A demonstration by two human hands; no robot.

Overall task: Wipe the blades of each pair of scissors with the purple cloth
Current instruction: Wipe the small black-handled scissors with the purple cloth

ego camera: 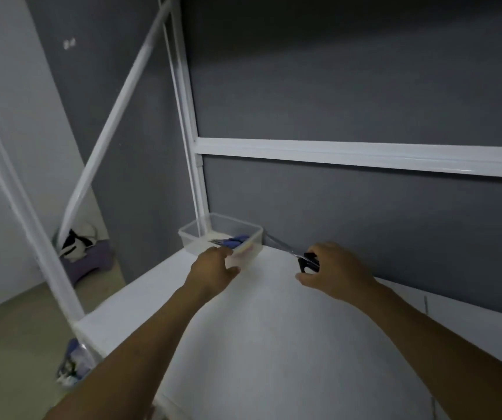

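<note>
My right hand (336, 269) grips the black handles of a pair of scissors (292, 253), whose blades point left and away toward a clear plastic box (249, 237). The box stands at the table's far left corner. Blue-handled scissors (231, 241) lie inside it, with something pale under them. My left hand (213, 268) reaches to the box's near wall, fingers curled against it; whether it holds anything is hidden. No purple cloth can be made out on the table.
The white table (274, 344) fills the lower view, backed by a grey panel with a white frame rail (365, 154). White slanted poles (116, 116) rise on the left. Bags lie on the floor (80, 247) beyond the table's left edge.
</note>
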